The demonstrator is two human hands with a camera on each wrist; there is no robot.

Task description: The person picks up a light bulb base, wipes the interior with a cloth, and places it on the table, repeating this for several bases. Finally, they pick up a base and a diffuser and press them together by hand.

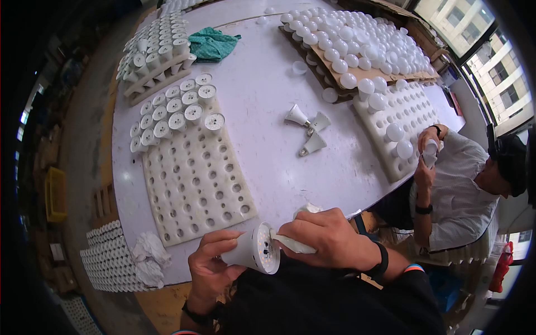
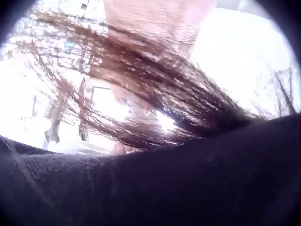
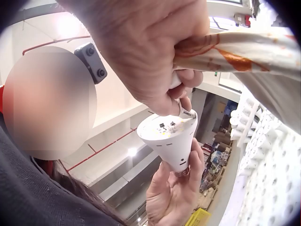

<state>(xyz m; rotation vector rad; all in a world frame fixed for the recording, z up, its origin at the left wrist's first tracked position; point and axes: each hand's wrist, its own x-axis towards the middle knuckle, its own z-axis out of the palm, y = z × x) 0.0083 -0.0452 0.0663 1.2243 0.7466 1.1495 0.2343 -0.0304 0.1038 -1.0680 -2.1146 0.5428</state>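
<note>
curled right hand (image 1: 332,240) is pinching a white wrap (image 1: 296,244) at the edge of a lamp housing (image 1: 243,252) the left hand (image 1: 211,263) is gripping, seemingly wiping or sealing, probably needing slow turning next.

Left grip (image 1: 206,267), right grip (image 1: 334,239): curled

Pale table (image 1: 265,100) under trays (image 1: 187,192), cloth (image 1: 212,46)
</note>
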